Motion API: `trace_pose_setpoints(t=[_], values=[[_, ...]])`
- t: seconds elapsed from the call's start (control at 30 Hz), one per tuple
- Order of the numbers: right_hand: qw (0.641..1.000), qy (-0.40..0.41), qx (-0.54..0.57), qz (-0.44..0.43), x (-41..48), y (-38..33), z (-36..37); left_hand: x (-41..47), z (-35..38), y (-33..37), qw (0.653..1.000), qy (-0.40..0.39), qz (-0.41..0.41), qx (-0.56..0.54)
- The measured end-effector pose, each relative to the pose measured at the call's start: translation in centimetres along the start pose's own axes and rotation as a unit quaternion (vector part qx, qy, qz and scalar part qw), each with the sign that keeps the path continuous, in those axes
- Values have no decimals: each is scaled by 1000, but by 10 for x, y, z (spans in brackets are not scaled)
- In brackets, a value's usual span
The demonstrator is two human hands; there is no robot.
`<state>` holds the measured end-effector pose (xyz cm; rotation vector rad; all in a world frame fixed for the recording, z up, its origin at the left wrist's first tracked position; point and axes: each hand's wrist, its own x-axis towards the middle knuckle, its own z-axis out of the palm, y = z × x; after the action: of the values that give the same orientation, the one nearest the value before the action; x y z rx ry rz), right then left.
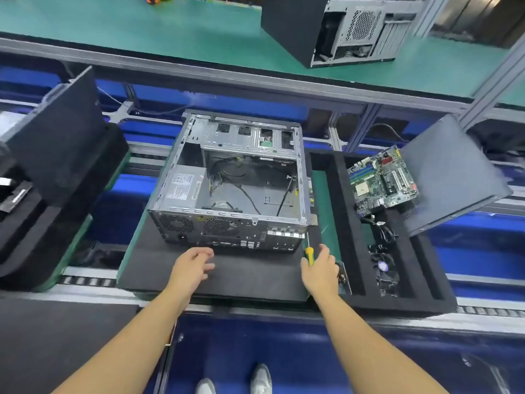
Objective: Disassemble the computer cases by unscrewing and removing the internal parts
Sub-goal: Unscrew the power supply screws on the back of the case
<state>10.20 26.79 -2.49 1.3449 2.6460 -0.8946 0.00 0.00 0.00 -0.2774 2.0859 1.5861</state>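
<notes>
Head view showed the case (233,180) lying open on the surface (241,277), a motherboard (382,180) already out in the tray (338,211) at right, the power supply (183,186) and cables (227,172) yet to come out; left hand (193,265) hung relaxed, right hand (321,271) gripped a screwdriver (309,255).

Factory assembly-line workshop: roller conveyor (85,280), green-matted bench (142,32), black foam tray (335,206), opened computer case (227,233).

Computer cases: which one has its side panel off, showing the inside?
The grey case on the black mat, centre; the case on the green shelf behind has its panel on.
</notes>
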Motion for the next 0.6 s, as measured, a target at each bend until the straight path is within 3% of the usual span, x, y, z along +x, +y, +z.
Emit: trace_pose_setpoints(t=[0.2,0.3,0.4,0.53,0.6], values=[[997,-78,-14,13,23,11,3,1,20,-4,1000,14,-20,-13],[990,-114,67,41,34,11,1,-1,31,-11,999,22,-25,-15],[936,-168,284,125,37,10,-2,-3,42,-17,999,32,-33,-20],[879,-185,407,164,32,12,-12,-6,52,-17,999,34,-33,-21],[828,-179,504,168,27,8,-20,-8,53,-12,999,30,-30,-24]])
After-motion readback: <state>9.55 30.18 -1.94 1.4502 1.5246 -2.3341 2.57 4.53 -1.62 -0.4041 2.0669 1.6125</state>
